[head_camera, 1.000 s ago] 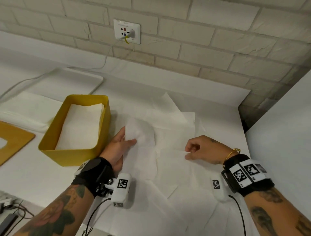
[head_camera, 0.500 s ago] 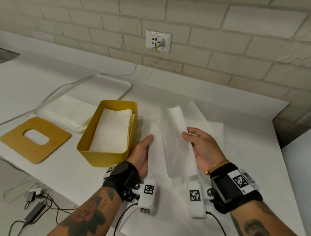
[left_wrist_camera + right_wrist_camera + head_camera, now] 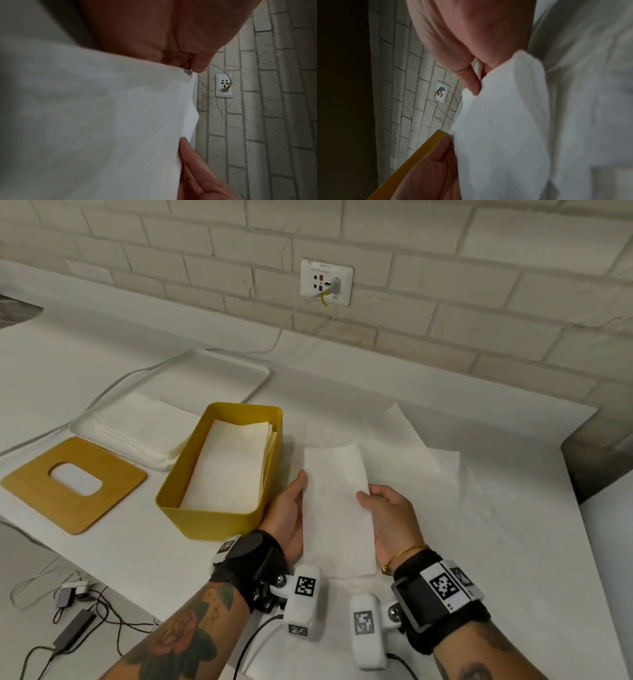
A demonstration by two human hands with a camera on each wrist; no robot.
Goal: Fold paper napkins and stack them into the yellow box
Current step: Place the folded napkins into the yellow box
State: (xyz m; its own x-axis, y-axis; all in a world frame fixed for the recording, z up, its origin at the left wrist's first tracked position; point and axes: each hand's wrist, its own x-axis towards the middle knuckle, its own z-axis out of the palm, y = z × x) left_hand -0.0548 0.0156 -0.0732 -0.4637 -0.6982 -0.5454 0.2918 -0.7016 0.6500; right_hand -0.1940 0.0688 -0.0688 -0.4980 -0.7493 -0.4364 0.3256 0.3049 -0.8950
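Two hands, one folded strip beside the box

One white paper napkin (image 3: 337, 510), folded into a long narrow rectangle, is held just right of the open yellow plastic box (image 3: 219, 520) — its long axis runs from the wrists away toward the brick wall, roughly parallel to the box's long side. Its surface looks flat and lightly textured, edges fairly even. The left hand (image 3: 286, 513) lies along its left edge with fingers straight and together; the right hand (image 3: 390, 517) grips the right edge, thumb on top, fingers curled under. Inside the box lies a stack of folded white napkins (image 3: 229, 467) — filling its floor.
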